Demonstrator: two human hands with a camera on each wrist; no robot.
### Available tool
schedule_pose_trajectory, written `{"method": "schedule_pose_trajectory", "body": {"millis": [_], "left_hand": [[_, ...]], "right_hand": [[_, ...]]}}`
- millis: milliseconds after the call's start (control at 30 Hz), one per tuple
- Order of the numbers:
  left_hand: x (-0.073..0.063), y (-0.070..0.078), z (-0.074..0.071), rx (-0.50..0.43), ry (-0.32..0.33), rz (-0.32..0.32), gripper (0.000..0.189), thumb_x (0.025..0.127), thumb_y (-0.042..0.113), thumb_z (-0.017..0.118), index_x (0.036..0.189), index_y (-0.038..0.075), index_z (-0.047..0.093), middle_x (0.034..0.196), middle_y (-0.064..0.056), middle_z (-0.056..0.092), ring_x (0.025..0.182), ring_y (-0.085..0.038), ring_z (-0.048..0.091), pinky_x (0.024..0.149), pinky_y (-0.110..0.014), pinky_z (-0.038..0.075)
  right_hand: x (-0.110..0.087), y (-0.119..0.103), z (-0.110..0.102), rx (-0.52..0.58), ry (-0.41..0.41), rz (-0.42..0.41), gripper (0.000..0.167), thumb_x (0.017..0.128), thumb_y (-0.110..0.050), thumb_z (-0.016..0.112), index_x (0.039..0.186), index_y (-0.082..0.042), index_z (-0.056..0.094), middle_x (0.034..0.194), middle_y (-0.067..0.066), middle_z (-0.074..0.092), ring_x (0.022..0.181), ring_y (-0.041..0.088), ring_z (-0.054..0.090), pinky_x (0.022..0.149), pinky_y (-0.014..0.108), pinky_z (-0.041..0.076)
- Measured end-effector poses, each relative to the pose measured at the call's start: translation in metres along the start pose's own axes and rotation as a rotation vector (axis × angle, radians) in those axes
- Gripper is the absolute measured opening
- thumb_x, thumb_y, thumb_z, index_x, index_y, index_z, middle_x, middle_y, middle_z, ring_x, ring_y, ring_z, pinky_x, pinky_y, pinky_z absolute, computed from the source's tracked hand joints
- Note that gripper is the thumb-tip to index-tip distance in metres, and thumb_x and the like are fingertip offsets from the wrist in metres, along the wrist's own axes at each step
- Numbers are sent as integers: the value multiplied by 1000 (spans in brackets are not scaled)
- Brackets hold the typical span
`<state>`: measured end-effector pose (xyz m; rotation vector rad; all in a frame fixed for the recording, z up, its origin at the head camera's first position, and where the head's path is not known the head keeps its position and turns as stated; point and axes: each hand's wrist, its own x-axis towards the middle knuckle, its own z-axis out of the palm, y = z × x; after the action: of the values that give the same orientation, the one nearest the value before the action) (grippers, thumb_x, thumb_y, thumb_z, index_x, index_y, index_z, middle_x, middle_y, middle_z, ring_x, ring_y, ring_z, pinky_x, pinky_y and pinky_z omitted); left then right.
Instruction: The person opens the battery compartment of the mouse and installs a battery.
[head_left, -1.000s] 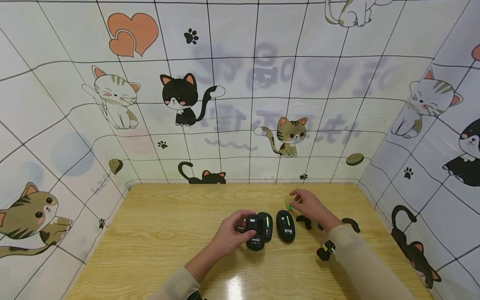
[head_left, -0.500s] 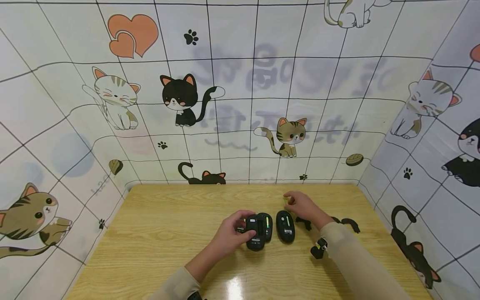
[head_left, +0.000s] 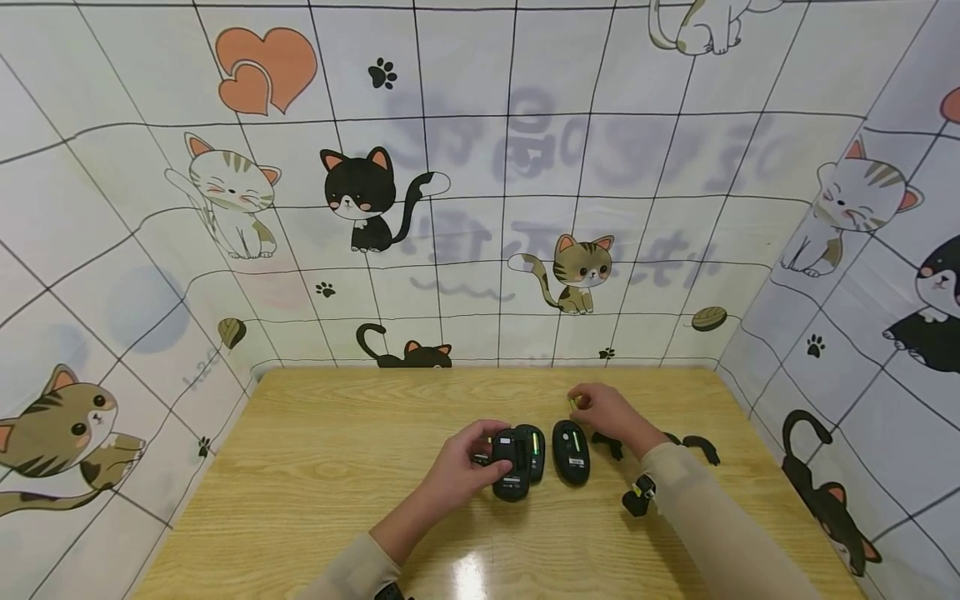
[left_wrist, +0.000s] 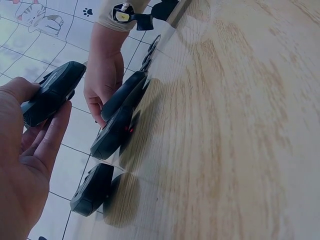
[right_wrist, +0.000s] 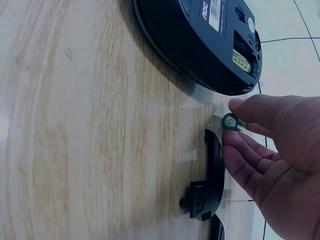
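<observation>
My left hand [head_left: 457,471] grips a black computer mouse [head_left: 512,483], its underside facing up; the left wrist view shows this mouse [left_wrist: 57,90] raised off the table between thumb and fingers. At the far side of the table, my right hand [head_left: 609,414] pinches a small green battery [right_wrist: 230,121], seen end-on in the right wrist view. Close to that hand lies an upturned mouse [head_left: 572,458] with a battery in its open compartment. Another upturned mouse [head_left: 536,450] with a battery showing lies partly behind the held one. A third mouse [left_wrist: 93,190] is mostly hidden by my left hand in the head view.
Black battery covers [head_left: 701,448] lie on the table right of the mice, one cover [right_wrist: 214,175] just beside my right fingers. The wooden table [head_left: 337,467] is enclosed by a cat-printed cloth [head_left: 465,167] at the back and sides.
My right hand has moved slightly left and closed its fingers on the battery, which stood in plain view a second ago. My left hand and its mouse have stayed in place.
</observation>
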<state>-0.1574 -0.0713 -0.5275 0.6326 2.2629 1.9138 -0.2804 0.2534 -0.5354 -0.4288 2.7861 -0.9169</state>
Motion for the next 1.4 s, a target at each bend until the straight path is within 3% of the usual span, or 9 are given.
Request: {"method": "schedule_pose_trajectory", "body": {"millis": [167,400,700,933,1167,1267,1400], "left_hand": [[-1,1,0,-1,-2,-7,50,99,6,83,146,14,67,141,-10,68,105,-21,71,83,-30,65],[0,3,0,-7,-9,-9,51,99,6,83,147,13,67,141,-10,67,105,-21,71,84,-30,65],[1,2,0,-10,-14,-3,51,99,6,83,147,13,67,140,-11,68,104,-21,71,83,-30,65],[1,1,1,-10,-10,-5,50,99,6,83,146,13,67,140,-11,68,106,-25,71,83,-30,65],[1,2,2,-4,-8,-11,50,100,6,82,146,14,68,140,-10,67,105,-24,71,83,-30,65],[1,2,2,-3,-6,-12,50,100,6,82,147,14,67,141,-10,67,104,-22,70,83,-30,65],[1,2,3,-11,-7,-11,50,100,5,82,147,13,67,141,-11,67,104,-23,70,82,-30,65]], "right_hand": [[-1,1,-2,25,1,11,38,100,-11,81,133,4,71,117,19,73,109,36,70,90,54,61],[1,5,0,55,9,30,35,99,-9,81,130,1,69,110,14,72,96,27,69,81,45,61],[-2,5,1,92,17,28,30,98,-1,74,126,-4,64,99,10,69,82,24,61,69,39,53],[-5,7,3,212,85,32,25,101,-1,67,124,-6,60,94,10,65,74,22,59,62,35,50],[-11,-5,-4,353,212,-53,24,100,3,63,123,-2,57,93,10,59,76,23,56,65,34,51],[-14,-16,-7,418,208,-110,24,100,5,63,122,-1,56,94,11,58,77,22,57,68,35,54],[-19,-31,-7,482,197,-124,22,100,6,64,120,0,58,98,13,60,82,24,62,76,44,62]]}}
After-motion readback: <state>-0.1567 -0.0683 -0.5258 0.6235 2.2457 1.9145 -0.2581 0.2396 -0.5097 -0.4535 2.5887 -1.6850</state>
